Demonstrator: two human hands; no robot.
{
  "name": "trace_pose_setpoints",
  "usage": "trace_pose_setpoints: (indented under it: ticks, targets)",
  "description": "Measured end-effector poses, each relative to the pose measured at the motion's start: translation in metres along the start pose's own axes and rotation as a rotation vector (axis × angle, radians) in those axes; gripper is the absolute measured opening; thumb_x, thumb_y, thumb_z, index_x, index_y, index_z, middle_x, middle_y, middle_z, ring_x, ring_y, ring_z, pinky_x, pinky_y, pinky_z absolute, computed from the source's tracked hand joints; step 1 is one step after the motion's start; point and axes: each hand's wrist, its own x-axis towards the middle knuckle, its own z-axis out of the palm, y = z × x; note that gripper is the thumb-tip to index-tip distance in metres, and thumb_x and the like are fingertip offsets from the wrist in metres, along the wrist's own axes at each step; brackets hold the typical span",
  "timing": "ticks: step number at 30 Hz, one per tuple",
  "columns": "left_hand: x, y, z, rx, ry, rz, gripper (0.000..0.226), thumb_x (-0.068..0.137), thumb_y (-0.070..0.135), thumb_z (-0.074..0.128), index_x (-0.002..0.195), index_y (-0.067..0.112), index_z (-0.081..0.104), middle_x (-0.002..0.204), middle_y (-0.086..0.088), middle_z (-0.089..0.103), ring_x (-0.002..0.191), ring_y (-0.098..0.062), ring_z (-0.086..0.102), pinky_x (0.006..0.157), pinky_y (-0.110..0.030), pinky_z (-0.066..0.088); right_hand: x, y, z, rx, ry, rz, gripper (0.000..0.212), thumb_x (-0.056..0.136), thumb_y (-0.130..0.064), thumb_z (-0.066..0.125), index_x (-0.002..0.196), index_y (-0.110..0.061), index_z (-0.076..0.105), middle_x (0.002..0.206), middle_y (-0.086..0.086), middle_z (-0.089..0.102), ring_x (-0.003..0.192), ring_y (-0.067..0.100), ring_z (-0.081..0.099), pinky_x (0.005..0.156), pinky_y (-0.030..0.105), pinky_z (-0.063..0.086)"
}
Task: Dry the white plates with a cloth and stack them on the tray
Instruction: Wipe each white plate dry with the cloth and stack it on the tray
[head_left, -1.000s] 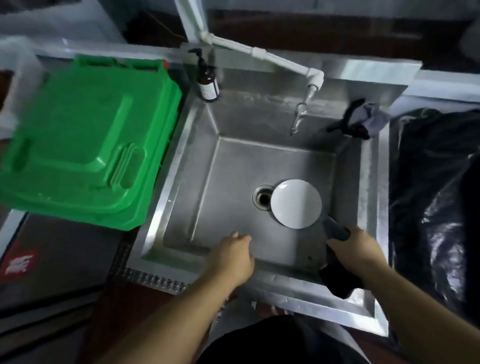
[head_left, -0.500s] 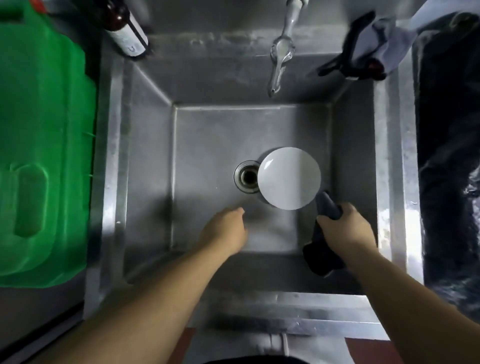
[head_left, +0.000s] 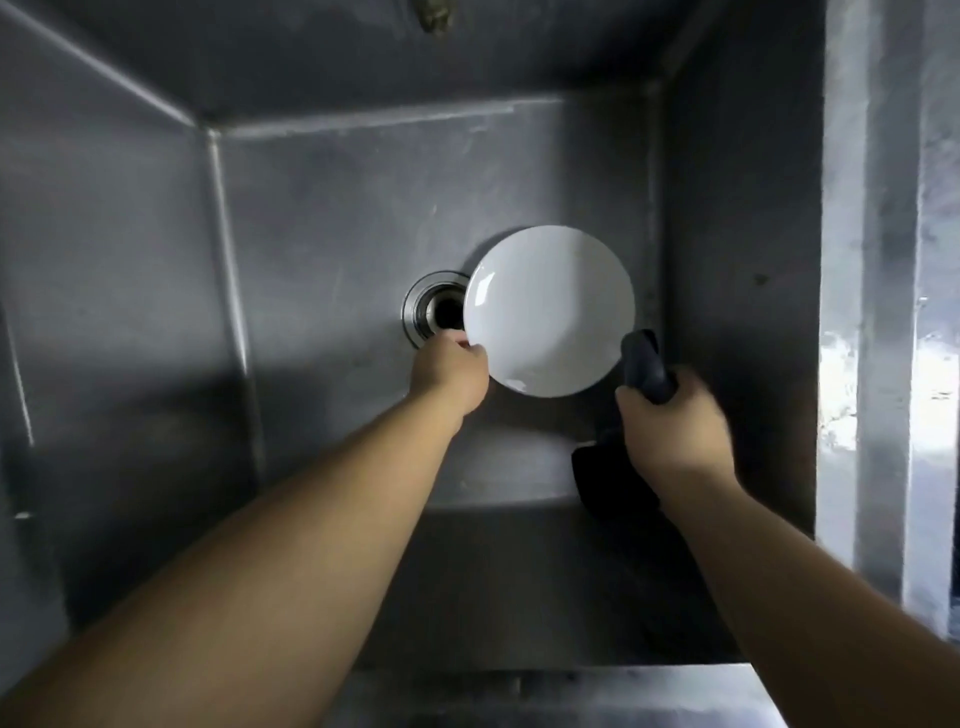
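Note:
A round white plate (head_left: 549, 310) lies in the bottom of a steel sink (head_left: 322, 218), just right of the drain. My left hand (head_left: 451, 371) is at the plate's lower-left rim, fingers curled onto its edge. My right hand (head_left: 672, 426) is closed around a dark cloth (head_left: 645, 366); one end sticks up beside the plate's lower-right rim and the rest hangs below my wrist. No tray is in view.
The drain hole (head_left: 435, 310) sits open, partly covered by the plate. The sink's right rim (head_left: 878, 312) is a wide bright steel ledge. The tap's tip (head_left: 435, 15) shows at the top edge.
The view has closed in on the sink basin. My left hand moved forward from the sink floor to the plate's rim. My right hand stays on the cloth.

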Motion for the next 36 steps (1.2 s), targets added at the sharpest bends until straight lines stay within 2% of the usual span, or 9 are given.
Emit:
trace_pose_setpoints:
  ticks: [2, 6, 10, 15, 17, 19, 23, 31, 36]
  targets:
    - [0.006, -0.001, 0.007, -0.080, 0.053, -0.043, 0.017, 0.092, 0.017, 0.062, 0.078, 0.023, 0.069, 0.091, -0.005, 0.078, 0.088, -0.032, 0.074, 0.078, -0.037, 0.062, 0.005, 0.003, 0.004, 0.007, -0.001, 0.008, 0.026, 0.095, -0.039, 0.065, 0.118, -0.031, 0.059, 0.090, -0.006, 0.064, 0.076, 0.016, 0.061, 0.061, 0.030, 0.044]
    - [0.014, -0.002, 0.013, -0.151, 0.106, -0.115, 0.009, 0.089, 0.025, 0.067, 0.094, 0.022, 0.074, 0.093, -0.010, 0.079, 0.089, -0.033, 0.076, 0.082, -0.044, 0.065, 0.010, 0.007, 0.008, 0.029, 0.017, 0.008, 0.030, 0.094, -0.039, 0.065, 0.122, -0.031, 0.058, 0.091, -0.006, 0.064, 0.077, 0.015, 0.061, 0.065, 0.032, 0.045]
    - [0.021, -0.003, 0.017, -0.229, 0.055, -0.167, 0.009, 0.090, 0.022, 0.068, 0.081, 0.021, 0.065, 0.096, -0.012, 0.077, 0.092, -0.037, 0.076, 0.084, -0.050, 0.065, 0.010, 0.009, 0.009, 0.052, 0.028, 0.006, 0.023, 0.094, -0.038, 0.066, 0.115, -0.034, 0.057, 0.088, -0.008, 0.064, 0.074, 0.012, 0.061, 0.057, 0.025, 0.040]
    - [0.010, -0.006, 0.014, -0.368, 0.007, -0.155, 0.010, 0.094, 0.017, 0.064, 0.087, 0.021, 0.059, 0.096, -0.003, 0.067, 0.095, -0.032, 0.072, 0.093, -0.054, 0.062, 0.001, 0.009, 0.001, 0.066, 0.039, -0.007, 0.019, 0.095, -0.037, 0.067, 0.111, -0.035, 0.058, 0.085, -0.010, 0.063, 0.072, 0.010, 0.060, 0.057, 0.023, 0.039]
    - [0.003, -0.008, 0.007, -0.461, -0.029, -0.140, 0.010, 0.094, 0.010, 0.064, 0.091, 0.017, 0.058, 0.097, -0.005, 0.068, 0.089, -0.027, 0.069, 0.084, -0.049, 0.066, -0.008, 0.008, -0.004, 0.072, 0.055, -0.018, 0.017, 0.095, -0.036, 0.068, 0.108, -0.035, 0.058, 0.082, -0.013, 0.062, 0.070, 0.005, 0.058, 0.056, 0.021, 0.037]
    - [-0.005, -0.008, -0.002, -0.580, -0.094, -0.133, 0.011, 0.092, 0.003, 0.064, 0.095, 0.012, 0.058, 0.109, -0.011, 0.071, 0.099, -0.027, 0.073, 0.072, -0.036, 0.066, -0.019, 0.007, -0.009, 0.076, 0.072, -0.026, 0.016, 0.095, -0.035, 0.069, 0.107, -0.035, 0.058, 0.081, -0.014, 0.060, 0.068, 0.001, 0.055, 0.055, 0.020, 0.036]
    - [-0.025, 0.001, -0.027, -0.596, -0.148, -0.108, 0.014, 0.089, 0.001, 0.067, 0.098, 0.009, 0.059, 0.109, -0.011, 0.071, 0.101, -0.024, 0.073, 0.067, -0.029, 0.065, -0.044, -0.002, -0.022, 0.100, 0.084, -0.043, 0.022, 0.093, -0.037, 0.070, 0.108, -0.033, 0.055, 0.082, -0.015, 0.060, 0.068, 0.003, 0.057, 0.056, 0.023, 0.040]
    - [-0.107, 0.007, -0.108, -0.738, -0.341, -0.105, 0.031, 0.097, -0.004, 0.057, 0.122, 0.010, 0.067, 0.126, -0.014, 0.074, 0.103, -0.028, 0.074, 0.090, -0.051, 0.064, -0.110, -0.034, -0.059, 0.416, 0.022, -0.073, 0.014, 0.086, -0.037, 0.076, 0.095, -0.030, 0.070, 0.075, -0.010, 0.074, 0.080, 0.019, 0.074, 0.062, 0.029, 0.052]
    - [-0.179, 0.003, -0.167, -0.861, -0.407, -0.019, 0.036, 0.098, -0.009, 0.053, 0.131, 0.005, 0.061, 0.128, -0.019, 0.073, 0.107, -0.037, 0.074, 0.074, -0.043, 0.066, -0.168, -0.070, -0.081, 0.650, 0.005, -0.108, 0.014, 0.094, -0.041, 0.073, 0.092, -0.027, 0.075, 0.080, -0.001, 0.078, 0.074, 0.021, 0.078, 0.057, 0.030, 0.058]
